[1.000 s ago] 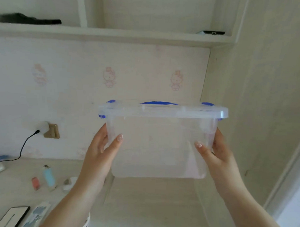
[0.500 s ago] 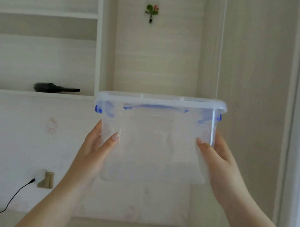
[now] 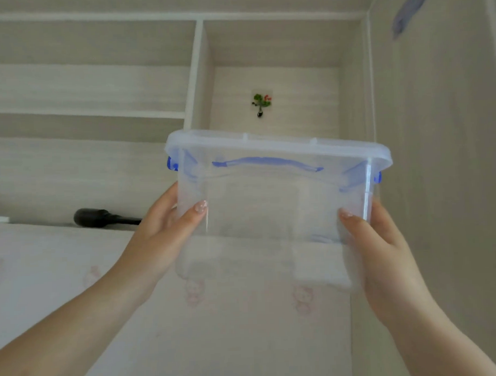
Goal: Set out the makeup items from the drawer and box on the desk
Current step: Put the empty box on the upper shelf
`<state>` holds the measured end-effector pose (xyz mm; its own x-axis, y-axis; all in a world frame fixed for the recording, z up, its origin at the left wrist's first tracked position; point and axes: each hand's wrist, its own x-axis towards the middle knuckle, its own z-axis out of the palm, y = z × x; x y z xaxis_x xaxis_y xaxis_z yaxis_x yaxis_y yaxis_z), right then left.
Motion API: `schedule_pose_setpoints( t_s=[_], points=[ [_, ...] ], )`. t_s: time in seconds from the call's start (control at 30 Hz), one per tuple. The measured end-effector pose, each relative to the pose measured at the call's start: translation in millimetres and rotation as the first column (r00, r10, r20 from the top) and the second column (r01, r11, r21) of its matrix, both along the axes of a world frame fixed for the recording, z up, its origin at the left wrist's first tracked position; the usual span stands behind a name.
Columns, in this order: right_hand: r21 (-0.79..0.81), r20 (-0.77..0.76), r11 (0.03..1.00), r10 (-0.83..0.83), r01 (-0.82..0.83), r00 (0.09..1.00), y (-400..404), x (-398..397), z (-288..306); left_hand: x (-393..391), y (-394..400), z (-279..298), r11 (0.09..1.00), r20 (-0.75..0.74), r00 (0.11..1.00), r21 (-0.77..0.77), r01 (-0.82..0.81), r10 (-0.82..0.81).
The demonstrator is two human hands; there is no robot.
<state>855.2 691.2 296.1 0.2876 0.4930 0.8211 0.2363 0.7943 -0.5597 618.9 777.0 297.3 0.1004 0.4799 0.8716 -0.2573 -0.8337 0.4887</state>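
A: Box (image 3: 272, 204) up high now, lifted further than a second ago. Desk gone from view below, shelving (image 3: 92, 114) filling the background instead.

B: Left hand (image 3: 164, 235) clamped on the left wall, thumb across the front face, fingers curled behind. Right hand (image 3: 384, 247) mirroring on the right wall, thumb forward, fingers wrapped round the back. Firm two-handed hold, lid (image 3: 276, 147) on, blue latches (image 3: 172, 164) at each end looking closed.

A: Looks clear and empty through the plastic. No makeup visible inside.

B: So likely emptied already, and heading for a shelf rather than the desk. Just a guess from the lift.

A: Room to move? Open cubby (image 3: 274, 80) straight ahead above the lid, with a small flower hook (image 3: 262, 103) on its back wall.

B: Vertical divider (image 3: 193, 74) close to the box's left corner, cabinet side (image 3: 437, 181) near the right hand. Tight at both ends, worth keeping level going in.

A: Dark brush (image 3: 101, 217) lying on the lower shelf to the left, well apart from the box. No clash there.
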Motion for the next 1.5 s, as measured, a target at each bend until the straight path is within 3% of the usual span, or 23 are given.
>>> schedule_pose_setpoints(
  t_s=[0.17, 0.77, 1.03, 1.13, 1.5],
  points=[
    [0.078, 0.055, 0.994, -0.087, 0.083, 0.995, 36, -4, 34, -6, 32, 33, 0.997, 0.005, 0.998, 0.046, -0.066, 0.066],
    [-0.076, 0.105, 0.971, -0.218, 0.226, 0.97, 162, 33, 49, 38, 161, 41, 0.969, -0.059, 0.973, -0.094, -0.23, 0.225],
    [-0.192, 0.152, 0.953, -0.206, 0.234, 0.967, 208, 49, 43, 48, 203, 38, 0.941, -0.038, 0.958, -0.178, -0.287, 0.285],
    [-0.239, 0.241, 0.943, -0.173, 0.231, 0.955, 222, 54, 41, 49, 219, 36, 0.92, -0.041, 0.945, -0.221, -0.325, 0.324],
    [-0.326, 0.36, 0.912, -0.124, 0.249, 0.925, 233, 59, 51, 49, 242, 45, 0.882, -0.132, 0.914, -0.24, -0.406, 0.384]
  ],
)
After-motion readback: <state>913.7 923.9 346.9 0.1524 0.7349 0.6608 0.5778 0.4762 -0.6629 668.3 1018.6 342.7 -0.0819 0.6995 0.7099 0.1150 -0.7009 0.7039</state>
